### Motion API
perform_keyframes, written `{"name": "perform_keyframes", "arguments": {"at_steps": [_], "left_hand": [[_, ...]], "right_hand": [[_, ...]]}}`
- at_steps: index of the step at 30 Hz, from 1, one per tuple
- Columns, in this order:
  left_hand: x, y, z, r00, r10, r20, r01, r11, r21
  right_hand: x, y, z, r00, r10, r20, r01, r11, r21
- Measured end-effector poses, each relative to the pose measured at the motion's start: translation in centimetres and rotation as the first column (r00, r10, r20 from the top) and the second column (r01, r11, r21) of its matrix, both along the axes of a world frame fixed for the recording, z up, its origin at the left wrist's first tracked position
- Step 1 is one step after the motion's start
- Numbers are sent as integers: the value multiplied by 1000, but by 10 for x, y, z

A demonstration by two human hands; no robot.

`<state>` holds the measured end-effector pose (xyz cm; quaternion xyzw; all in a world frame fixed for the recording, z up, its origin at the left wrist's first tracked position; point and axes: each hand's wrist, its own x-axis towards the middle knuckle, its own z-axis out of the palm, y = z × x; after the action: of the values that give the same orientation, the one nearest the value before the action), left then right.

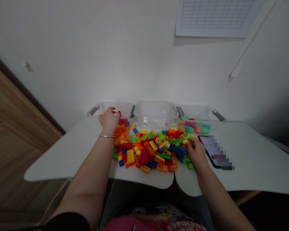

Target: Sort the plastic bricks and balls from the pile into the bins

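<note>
My left hand is over the left clear plastic bin, its fingers bent. At its fingertips is a small red toy brick, which I appear to pinch. Red and orange bricks show in and in front of that left bin. My right hand rests at the right edge of a large pile of building bricks. Its thumb and forefinger are apart beside a light green brick, with nothing visible between them. The pile mixes red, orange, yellow, green and blue bricks.
A middle clear bin and a right clear bin stand against the wall. Round coloured pieces show at the right bin. A phone lies right of my right hand. A printed sheet hangs above.
</note>
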<state>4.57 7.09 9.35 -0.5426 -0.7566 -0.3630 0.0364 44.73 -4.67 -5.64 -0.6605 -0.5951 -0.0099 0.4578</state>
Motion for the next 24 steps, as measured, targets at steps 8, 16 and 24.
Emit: {"name": "perform_keyframes", "arguments": {"at_steps": [8,16,24], "left_hand": [[13,-17,4,983,-182,17,180,978,103],[52,-96,1,723,-654,-224,655,751,-80],[82,-128,-22,583,-757,-294,704,652,-282]], "right_hand": [[-1,-2,-1,1000,-5,-10,5,1000,-3],[0,-1,-2,1000,-18,-20,18,1000,-20],[0,-1,1,1000,-21,-23,20,999,-26]]}}
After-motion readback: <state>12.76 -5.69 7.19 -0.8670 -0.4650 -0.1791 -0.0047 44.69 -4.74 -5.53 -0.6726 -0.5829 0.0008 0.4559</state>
